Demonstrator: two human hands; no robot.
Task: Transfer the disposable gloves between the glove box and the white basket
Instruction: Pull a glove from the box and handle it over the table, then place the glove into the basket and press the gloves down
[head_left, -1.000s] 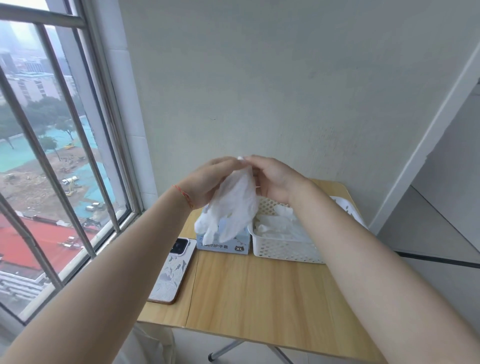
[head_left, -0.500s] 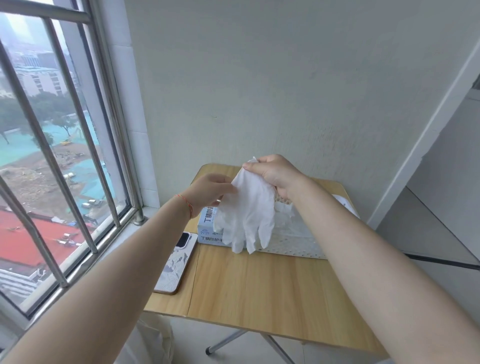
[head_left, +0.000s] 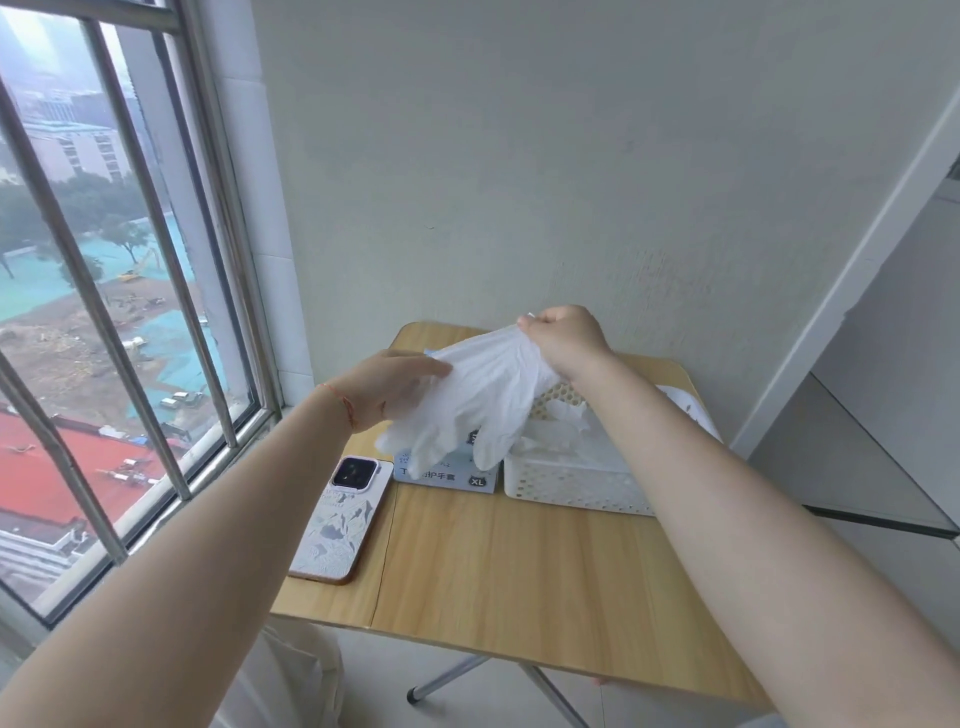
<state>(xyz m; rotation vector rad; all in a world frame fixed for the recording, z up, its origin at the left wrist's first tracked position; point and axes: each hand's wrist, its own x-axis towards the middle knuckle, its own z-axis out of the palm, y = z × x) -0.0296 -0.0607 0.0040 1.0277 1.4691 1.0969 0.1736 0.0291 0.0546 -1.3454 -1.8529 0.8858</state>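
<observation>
Right grip (head_left: 563, 340) pinches glove (head_left: 480, 397) cuff (fingers dangling).

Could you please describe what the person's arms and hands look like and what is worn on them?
Both forearms are bare, with no sleeves showing in the head view. The left hand has a thin red string bracelet round its wrist. The right hand shows no ring, watch or bracelet. Neither hand wears a glove.
</observation>
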